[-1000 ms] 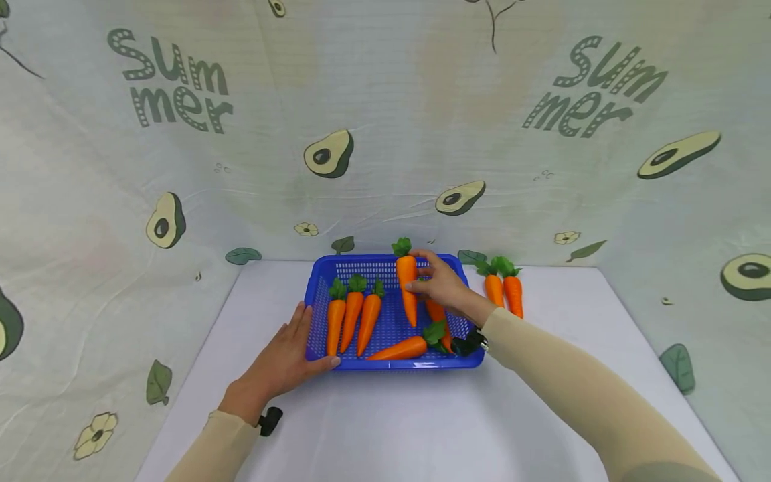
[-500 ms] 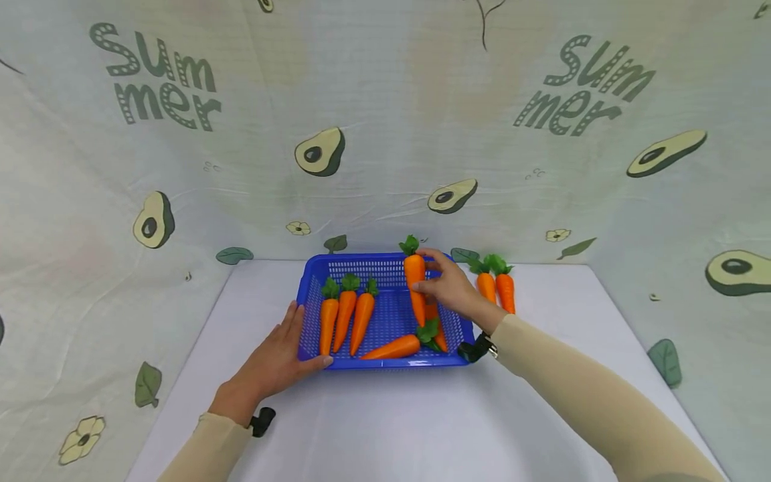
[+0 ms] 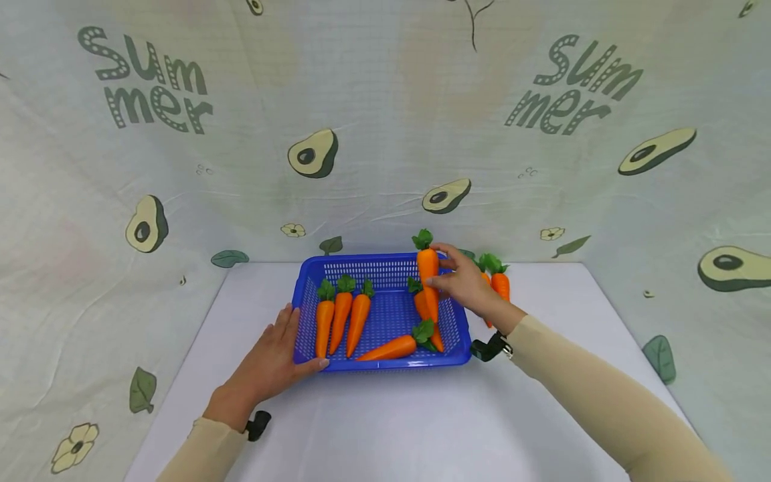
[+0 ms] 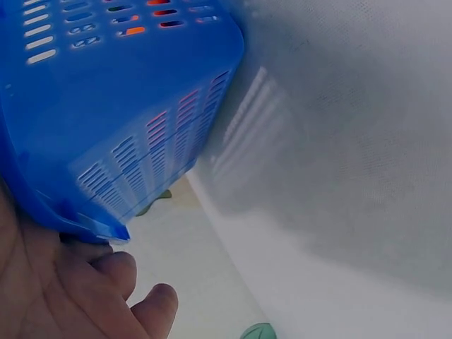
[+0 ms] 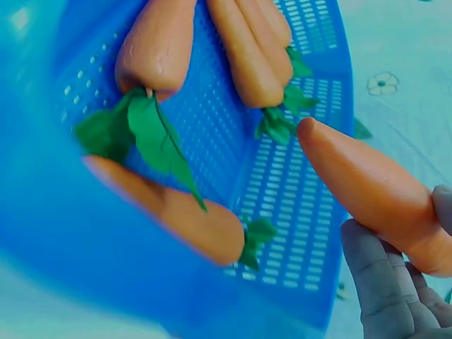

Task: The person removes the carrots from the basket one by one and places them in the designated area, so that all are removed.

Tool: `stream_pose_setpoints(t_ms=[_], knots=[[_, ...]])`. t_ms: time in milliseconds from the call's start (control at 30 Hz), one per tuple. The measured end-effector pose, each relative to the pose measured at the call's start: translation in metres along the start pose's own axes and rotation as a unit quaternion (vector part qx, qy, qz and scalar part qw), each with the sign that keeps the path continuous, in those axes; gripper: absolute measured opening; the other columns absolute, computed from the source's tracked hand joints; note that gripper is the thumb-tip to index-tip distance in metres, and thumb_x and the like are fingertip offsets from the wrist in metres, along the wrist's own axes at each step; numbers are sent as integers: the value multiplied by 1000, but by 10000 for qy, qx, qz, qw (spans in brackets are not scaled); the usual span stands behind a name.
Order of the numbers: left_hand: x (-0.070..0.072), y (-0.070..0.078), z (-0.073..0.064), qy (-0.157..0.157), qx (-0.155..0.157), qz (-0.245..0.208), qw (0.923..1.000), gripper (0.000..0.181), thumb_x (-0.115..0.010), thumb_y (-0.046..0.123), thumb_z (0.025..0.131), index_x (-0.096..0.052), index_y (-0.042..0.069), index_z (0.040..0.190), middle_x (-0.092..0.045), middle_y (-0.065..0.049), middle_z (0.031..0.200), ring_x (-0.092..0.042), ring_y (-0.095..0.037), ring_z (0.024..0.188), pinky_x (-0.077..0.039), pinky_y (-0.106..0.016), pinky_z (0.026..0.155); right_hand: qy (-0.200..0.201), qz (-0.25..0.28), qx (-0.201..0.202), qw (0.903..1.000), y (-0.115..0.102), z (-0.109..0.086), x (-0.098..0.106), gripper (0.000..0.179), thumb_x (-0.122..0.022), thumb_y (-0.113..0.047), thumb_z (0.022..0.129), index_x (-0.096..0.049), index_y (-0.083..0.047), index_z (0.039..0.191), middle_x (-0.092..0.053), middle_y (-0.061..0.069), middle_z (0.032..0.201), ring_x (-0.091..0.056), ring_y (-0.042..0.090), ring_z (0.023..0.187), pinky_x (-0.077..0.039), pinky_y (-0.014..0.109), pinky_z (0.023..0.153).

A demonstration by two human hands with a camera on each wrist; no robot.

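A blue plastic basket point(image 3: 391, 362) stands on the white table. Its front-left corner is touched by my left hand point(image 3: 268, 358), fingers extended along the left side and thumb on the front rim. Over the basket's right part, my right hand point(image 3: 462, 281) pinches an orange carrot point(image 3: 428, 268) with green leaves, tip pointing down. Behind and below it another carrot point(image 3: 438, 339) lies in the basket, partly covered. One carrot point(image 3: 391, 349) lies sideways along the front wall. Several more, such as the middle carrot point(image 3: 340, 323), lie side by side at the left.
Right of the basket, two carrots point(image 3: 500, 285) lie on the table, one mostly behind my right hand. A patterned cloth point(image 3: 373, 134) with avocados and lettering hangs behind the table. Table surface point(image 3: 385, 428) stretches in front of the basket.
My right hand has moved rightward with the held carrot, and more of the carrot lying below it shows. The left hand stays at the basket corner; the whole view has shifted slightly.
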State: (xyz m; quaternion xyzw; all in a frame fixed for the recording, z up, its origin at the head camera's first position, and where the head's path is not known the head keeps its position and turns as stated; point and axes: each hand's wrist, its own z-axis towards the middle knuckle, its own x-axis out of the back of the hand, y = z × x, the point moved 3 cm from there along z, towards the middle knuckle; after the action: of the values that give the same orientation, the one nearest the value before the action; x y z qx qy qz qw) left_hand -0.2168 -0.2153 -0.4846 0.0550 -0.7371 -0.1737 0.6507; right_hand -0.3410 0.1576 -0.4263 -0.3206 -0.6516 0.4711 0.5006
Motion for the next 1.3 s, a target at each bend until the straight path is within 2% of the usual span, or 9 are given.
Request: stream_pose_setpoints(t_ms=[167, 333, 600, 800, 933, 1167, 1300], knots=[[4, 1, 0, 142, -221, 381, 9989, 129, -55, 88, 86, -17, -7, 165, -17, -30, 173, -17, -49, 160, -19, -65, 127, 38, 142, 6, 9999, 0, -6, 20, 74, -73, -8, 99, -35, -17, 163, -52, 29, 153, -73, 40, 110, -66, 47, 82], [6, 3, 1, 160, -296, 709, 9969, 128, -50, 89, 87, -20, -8, 164, -20, -31, 171, -19, -49, 160, -16, -67, 127, 106, 79, -92, 9999, 5, -16, 43, 76, -72, -10, 101, -32, -18, 165, -48, 29, 156, -72, 40, 112, -66, 50, 85], [4, 3, 3, 69, -135, 590, 9981, 133, -50, 92, 84, -16, -8, 165, -18, -31, 172, -17, -50, 160, -12, -71, 127, 347, -380, -437, 9977, 19, -31, 94, 83, -73, -12, 100, -26, -21, 168, -42, 30, 160, -67, 47, 120, -63, 56, 91], [3, 0, 3, -38, -90, 412, 9991, 133, -53, 90, 85, -13, -8, 165, -14, -32, 172, -15, -52, 159, -13, -71, 127, 570, -904, -731, 9916, 41, -39, 135, 80, -70, -13, 102, -23, -15, 168, -42, 35, 158, -64, 51, 124, -65, 52, 87], [3, -1, 0, -70, -37, 351, 9994, 133, -53, 89, 85, -12, -7, 166, -13, -32, 172, -15, -51, 159, -14, -71, 126, 621, -1175, -988, 9862, 58, -42, 149, 80, -68, -11, 103, -21, -12, 168, -42, 38, 155, -65, 52, 121, -65, 50, 85], [2, -2, -1, -45, -37, 321, 9995, 132, -55, 88, 85, -11, -8, 165, -14, -33, 172, -17, -52, 158, -16, -71, 126, 590, -1020, -1254, 9851, 92, -40, 160, 87, -69, -2, 99, -17, -9, 168, -39, 40, 155, -66, 49, 118, -64, 51, 88], [1, -2, 1, -13, -85, 325, 9994, 133, -53, 89, 85, -11, -8, 165, -14, -33, 172, -18, -52, 158, -17, -70, 126, 610, -1165, -1392, 9815, 110, -38, 167, 87, -69, -2, 99, -17, -8, 168, -39, 41, 154, -66, 47, 116, -66, 48, 85]])
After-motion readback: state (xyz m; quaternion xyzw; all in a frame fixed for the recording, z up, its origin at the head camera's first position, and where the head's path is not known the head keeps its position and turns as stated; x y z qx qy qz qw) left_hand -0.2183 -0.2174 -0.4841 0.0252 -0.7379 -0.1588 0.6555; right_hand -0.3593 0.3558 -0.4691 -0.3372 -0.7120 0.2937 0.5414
